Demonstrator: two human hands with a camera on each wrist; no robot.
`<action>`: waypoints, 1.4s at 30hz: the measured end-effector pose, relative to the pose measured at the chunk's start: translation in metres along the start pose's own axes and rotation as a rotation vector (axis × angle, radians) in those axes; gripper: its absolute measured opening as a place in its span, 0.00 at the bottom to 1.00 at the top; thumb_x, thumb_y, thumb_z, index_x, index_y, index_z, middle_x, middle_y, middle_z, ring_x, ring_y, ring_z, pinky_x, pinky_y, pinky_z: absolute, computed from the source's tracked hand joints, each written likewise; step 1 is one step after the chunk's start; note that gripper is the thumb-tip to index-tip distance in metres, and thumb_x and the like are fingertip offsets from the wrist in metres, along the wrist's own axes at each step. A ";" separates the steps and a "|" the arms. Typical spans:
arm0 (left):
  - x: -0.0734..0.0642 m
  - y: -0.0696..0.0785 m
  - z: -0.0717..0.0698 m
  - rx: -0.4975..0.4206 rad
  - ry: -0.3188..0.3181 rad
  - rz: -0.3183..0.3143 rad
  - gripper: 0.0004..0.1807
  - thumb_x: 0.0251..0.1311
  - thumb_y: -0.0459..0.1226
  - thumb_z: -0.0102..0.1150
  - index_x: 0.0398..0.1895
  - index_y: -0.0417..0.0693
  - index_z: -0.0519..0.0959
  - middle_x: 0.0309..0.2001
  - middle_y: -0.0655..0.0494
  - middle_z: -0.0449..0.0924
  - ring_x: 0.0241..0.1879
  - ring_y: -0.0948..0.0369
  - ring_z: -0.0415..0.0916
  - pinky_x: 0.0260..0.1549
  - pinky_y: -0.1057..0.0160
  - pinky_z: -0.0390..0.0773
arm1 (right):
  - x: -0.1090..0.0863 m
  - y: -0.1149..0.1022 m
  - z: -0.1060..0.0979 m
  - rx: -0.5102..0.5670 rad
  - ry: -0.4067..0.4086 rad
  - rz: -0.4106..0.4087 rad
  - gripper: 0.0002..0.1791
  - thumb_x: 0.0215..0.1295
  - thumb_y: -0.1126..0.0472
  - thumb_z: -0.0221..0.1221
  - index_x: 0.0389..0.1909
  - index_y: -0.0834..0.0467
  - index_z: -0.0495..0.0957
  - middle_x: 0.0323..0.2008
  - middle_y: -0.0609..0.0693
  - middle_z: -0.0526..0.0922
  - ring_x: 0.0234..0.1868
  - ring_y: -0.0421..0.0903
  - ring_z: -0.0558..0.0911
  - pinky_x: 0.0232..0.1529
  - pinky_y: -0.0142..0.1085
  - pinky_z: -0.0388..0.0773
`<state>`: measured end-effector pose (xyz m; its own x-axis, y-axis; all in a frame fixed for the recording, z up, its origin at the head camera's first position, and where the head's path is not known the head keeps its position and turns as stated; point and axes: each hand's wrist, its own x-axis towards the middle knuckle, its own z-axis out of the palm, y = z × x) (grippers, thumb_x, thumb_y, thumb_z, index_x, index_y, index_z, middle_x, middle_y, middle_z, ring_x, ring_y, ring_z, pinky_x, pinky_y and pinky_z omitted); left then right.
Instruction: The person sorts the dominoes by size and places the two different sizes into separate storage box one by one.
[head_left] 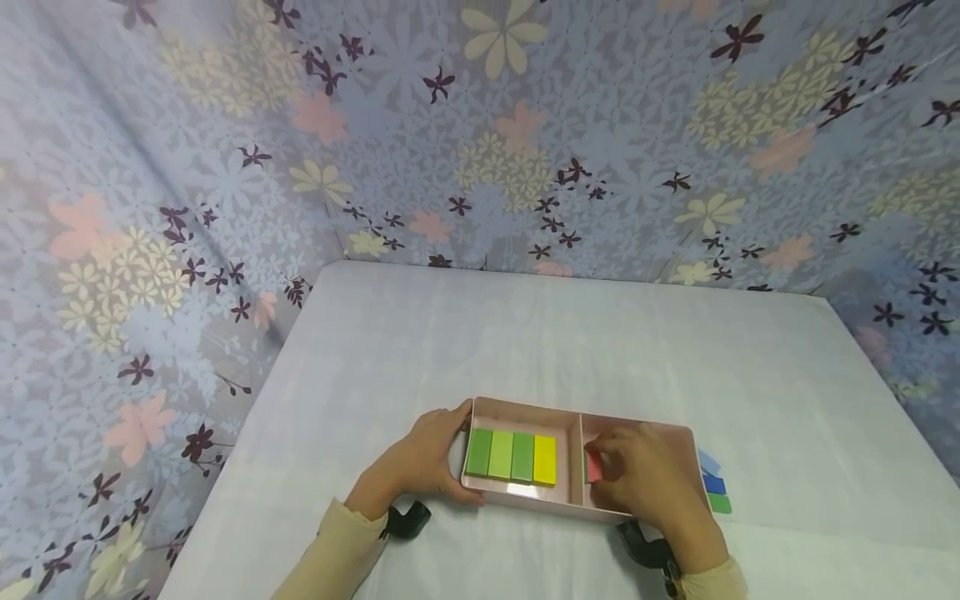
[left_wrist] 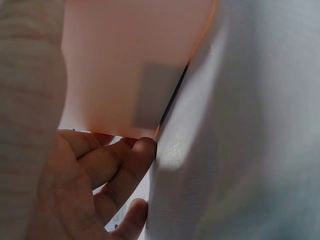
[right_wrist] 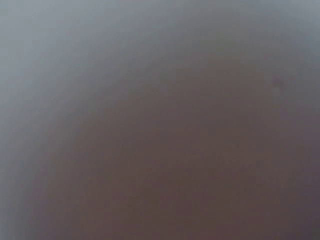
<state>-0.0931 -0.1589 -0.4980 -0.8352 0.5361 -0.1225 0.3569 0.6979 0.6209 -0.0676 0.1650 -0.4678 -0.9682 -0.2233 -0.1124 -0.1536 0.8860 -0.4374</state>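
Observation:
A shallow pink box (head_left: 517, 499) with two compartments sits on the table. My left hand (head_left: 427, 454) grips its left end, thumb along the near side and fingers at the far corner. In the left wrist view, the fingertips (left_wrist: 145, 147) press on the pink box wall (left_wrist: 115, 65). Green and yellow blocks (head_left: 522, 457) stand in a row in the left compartment. Inside the right compartment, my right hand (head_left: 645, 475) pinches a red block (head_left: 595, 467) close to the divider, with a thin green edge beside it. The right wrist view is only a blur.
Past the box's right end lie a light blue block (head_left: 708, 463), a dark blue block (head_left: 714, 484) and a green block (head_left: 719, 503), partly hidden by the box. White cloth (head_left: 525, 342) covers the table, and flowered fabric (head_left: 480, 167) hangs behind it.

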 end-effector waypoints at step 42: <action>-0.002 0.003 0.005 0.022 0.025 0.041 0.76 0.31 0.64 0.81 0.80 0.40 0.49 0.66 0.55 0.72 0.67 0.52 0.64 0.71 0.46 0.62 | -0.033 0.019 -0.034 0.015 0.263 0.013 0.15 0.54 0.55 0.74 0.43 0.51 0.87 0.42 0.46 0.88 0.41 0.48 0.71 0.41 0.44 0.73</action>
<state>-0.0881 -0.1558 -0.4996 -0.8298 0.5526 -0.0774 0.4001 0.6859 0.6078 -0.0453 0.2033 -0.4419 -0.9884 -0.0973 0.1167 -0.1400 0.8817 -0.4506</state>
